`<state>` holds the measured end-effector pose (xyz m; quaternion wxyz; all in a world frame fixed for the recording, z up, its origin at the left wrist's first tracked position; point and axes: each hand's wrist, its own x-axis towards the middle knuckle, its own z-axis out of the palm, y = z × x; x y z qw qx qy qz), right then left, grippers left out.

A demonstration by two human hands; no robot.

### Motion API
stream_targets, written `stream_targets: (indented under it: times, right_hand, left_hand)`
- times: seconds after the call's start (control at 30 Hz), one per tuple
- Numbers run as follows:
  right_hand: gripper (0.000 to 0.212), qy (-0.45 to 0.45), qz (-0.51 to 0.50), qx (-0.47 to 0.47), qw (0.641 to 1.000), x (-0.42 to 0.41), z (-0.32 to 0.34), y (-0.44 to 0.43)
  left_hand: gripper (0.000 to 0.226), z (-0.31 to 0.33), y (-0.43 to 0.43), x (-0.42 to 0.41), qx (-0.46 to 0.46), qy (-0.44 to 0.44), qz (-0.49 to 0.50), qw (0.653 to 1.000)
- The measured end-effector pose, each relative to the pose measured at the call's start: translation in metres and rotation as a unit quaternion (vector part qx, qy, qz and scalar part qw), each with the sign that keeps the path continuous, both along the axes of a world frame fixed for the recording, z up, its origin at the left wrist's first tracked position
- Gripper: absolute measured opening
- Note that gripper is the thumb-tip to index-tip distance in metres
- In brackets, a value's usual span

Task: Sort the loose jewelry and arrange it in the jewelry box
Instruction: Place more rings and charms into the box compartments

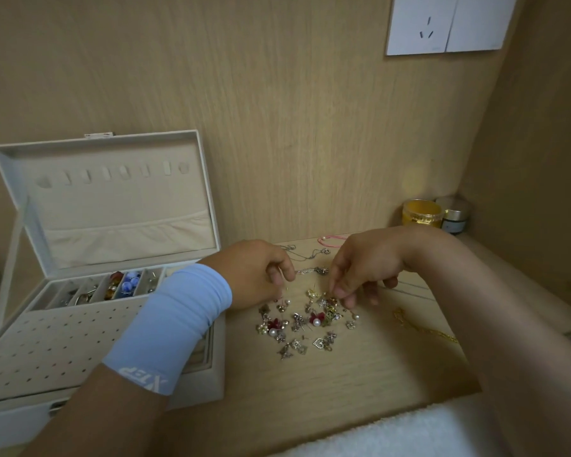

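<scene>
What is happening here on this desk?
A person sorts a pile of loose earrings on the desk. The left hand seems to pinch a small stud at the pile's edge; the right hand's fingers touch gold pieces in it. The open jewelry box stands to the left, with some compartments already filled.

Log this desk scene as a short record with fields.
jewelry box: open, lid upright, left of the heap
back compartments: hold beads and metal pieces
loose earrings: heaped on the wooden desk
left hand: fingers curled, seems to pinch a small stud
right hand: fingertips at the heap's far edge, seem to pinch a gold earring
gold chain: on the desk, right of the heap
yellow jar: back right corner
</scene>
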<state>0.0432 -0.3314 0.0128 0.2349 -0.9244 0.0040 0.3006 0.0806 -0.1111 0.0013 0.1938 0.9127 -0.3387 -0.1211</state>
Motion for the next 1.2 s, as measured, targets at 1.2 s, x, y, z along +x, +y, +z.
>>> stream_targets:
  times: [1.2]
  right_hand:
    - [0.017, -0.146, 0.031, 0.019, 0.989, -0.001, 0.007, 0.024]
  left_hand:
    - [0.011, 0.008, -0.002, -0.007, -0.063, 0.084, -0.031, 0.994]
